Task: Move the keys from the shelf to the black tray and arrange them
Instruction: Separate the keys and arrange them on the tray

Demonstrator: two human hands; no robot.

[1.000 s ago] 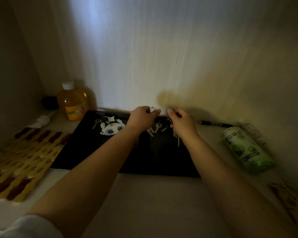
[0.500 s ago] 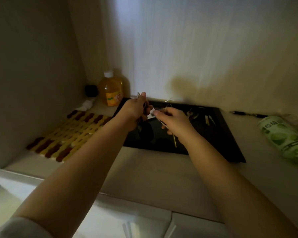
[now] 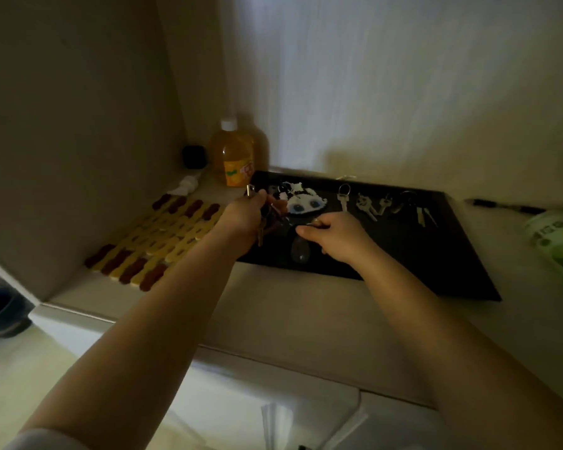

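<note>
Compared with half a second earlier, the black tray (image 3: 436,261) sits further toward 3 o'clock in the view, and the panda-faced keychain (image 3: 301,199) and the row of keys along the tray's far edge, then partly hidden behind the hands, are exposed. The hands have drawn slightly apart: the left hand (image 3: 244,219) has shifted toward 9 o'clock, over the tray's left edge, and the right hand (image 3: 335,233) has dropped lower over the tray floor.

The left hand is closed around a bunch of keys (image 3: 265,219); one silver key tip stands up above the knuckles and a brass-coloured key hangs down below the palm. The right hand is pinched, thumb against fingers, on a small metal piece at its 10 o'clock; whether this belongs to the same bunch cannot be told in the dim light. The held bunch lies between the two hands, just at 3 o'clock of the left hand.

On the tray, from the keychain toward 3 o'clock, lie a silver key on a ring (image 3: 342,198), a cluster of silver keys (image 3: 372,206) and a dark-ringed pair of keys (image 3: 418,211), each set apart from the next, blades pointing toward the viewer.

An orange drink bottle (image 3: 236,155) stands at 11 o'clock of the tray; a yellow-and-brown slatted mat (image 3: 163,235) lies at 9 o'clock; a pen (image 3: 504,206) and a green packet (image 3: 556,241) lie at 3 o'clock.
</note>
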